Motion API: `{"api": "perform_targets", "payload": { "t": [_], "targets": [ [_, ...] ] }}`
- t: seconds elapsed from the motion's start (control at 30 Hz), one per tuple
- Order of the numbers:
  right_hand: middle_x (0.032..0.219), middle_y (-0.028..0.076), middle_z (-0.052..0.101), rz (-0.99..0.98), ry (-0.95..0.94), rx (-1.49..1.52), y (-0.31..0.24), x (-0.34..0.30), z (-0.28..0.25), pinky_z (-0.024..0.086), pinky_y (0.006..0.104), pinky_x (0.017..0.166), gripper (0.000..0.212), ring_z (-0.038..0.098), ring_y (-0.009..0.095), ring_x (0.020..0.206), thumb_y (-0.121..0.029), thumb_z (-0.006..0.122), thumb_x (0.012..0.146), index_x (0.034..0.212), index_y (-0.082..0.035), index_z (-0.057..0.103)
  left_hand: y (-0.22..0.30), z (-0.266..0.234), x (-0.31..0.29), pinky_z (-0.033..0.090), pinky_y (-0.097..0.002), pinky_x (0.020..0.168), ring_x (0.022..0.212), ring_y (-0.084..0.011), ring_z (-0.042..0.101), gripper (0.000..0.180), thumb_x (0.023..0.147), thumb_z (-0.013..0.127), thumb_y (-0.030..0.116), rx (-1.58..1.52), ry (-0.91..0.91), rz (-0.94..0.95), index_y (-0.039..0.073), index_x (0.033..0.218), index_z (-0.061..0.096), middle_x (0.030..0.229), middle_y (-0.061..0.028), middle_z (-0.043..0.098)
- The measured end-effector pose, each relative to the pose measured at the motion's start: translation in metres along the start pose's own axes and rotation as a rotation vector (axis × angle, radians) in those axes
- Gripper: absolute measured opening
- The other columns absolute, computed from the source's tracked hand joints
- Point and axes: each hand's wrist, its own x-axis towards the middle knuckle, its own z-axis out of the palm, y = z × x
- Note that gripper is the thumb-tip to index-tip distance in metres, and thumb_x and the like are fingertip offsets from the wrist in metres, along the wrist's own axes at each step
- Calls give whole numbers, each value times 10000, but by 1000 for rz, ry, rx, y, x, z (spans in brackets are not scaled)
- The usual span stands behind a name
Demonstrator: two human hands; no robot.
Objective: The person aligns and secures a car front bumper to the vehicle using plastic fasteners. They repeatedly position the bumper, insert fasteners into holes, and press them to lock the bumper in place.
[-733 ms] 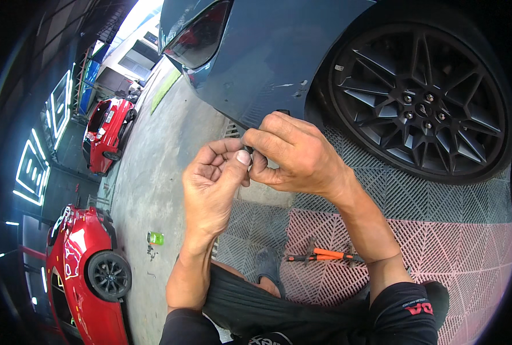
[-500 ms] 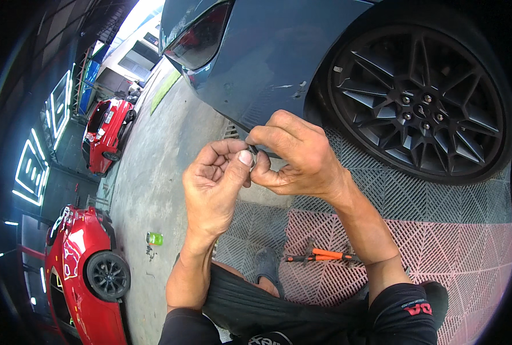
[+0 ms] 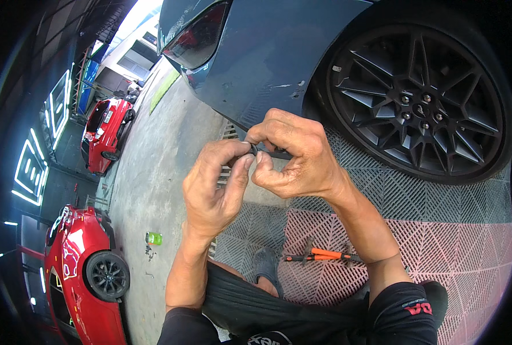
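Observation:
My left hand [image 3: 210,187] and my right hand [image 3: 302,155] meet in front of the dark blue-grey car's bumper [image 3: 262,69]. Between the fingertips of both is a small dark piece [image 3: 253,150], mostly covered, so its kind does not show. The left thumb and forefinger pinch it from one side, the right thumb and forefinger from the other. A dark strip [image 3: 280,153] shows in the gap between my right thumb and forefinger; whether it belongs to the piece I cannot tell. Scuffs with pale chips [image 3: 297,91] mark the bumper above my hands.
A black multi-spoke wheel [image 3: 423,109] stands at the right. Orange-and-black handled tools [image 3: 325,253] lie on the pink grid floor tiles [image 3: 428,247]. A green can [image 3: 153,238] and small loose bits sit on the concrete. Red cars [image 3: 89,276] are parked at left.
My left fingers have straightened and shifted their pinch, with the thumb lower and the forefinger now on top of the dark piece. The right hand has barely moved.

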Motion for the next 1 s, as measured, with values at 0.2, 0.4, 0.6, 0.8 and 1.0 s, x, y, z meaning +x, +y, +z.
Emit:
{"api": "perform_targets", "payload": {
  "t": [0.2,0.4,0.6,0.8,1.0],
  "targets": [
    [723,70,568,42,-5,71,6,-1,3,422,296,497,235,516,128,564,9,672,682,913,48,689,-5,-10,10,566,-347,710,866,-259,695,418,773,789,-110,240,-105,242,13,1149,657,994,-124,712],
    [709,58,573,121,-81,204,14,-8,7,418,279,507,184,518,111,588,-5,687,699,878,34,705,-10,-12,5,566,-340,707,847,-252,703,416,752,834,-49,267,-97,328,14,1130,671,964,-111,718],
    [654,13,576,106,6,156,7,2,0,387,246,508,261,507,74,579,8,740,712,970,-2,777,-18,-13,-8,565,-284,733,846,-174,700,311,817,827,-2,-41,33,-26,-26,1095,690,990,-120,736],
    [629,-5,577,26,-38,117,13,2,0,384,235,489,303,516,73,564,-5,801,724,1027,-17,795,-17,-11,-10,562,-268,736,871,-137,688,271,892,810,47,-238,17,-289,-55,1121,706,1007,-113,742],
    [647,3,595,15,-105,81,14,1,-7,413,228,478,302,543,78,579,-21,816,727,1028,-20,792,-18,-11,-12,553,-240,707,862,-120,686,234,933,789,86,-336,5,-387,-55,1105,718,997,-106,744]
  ]
}}
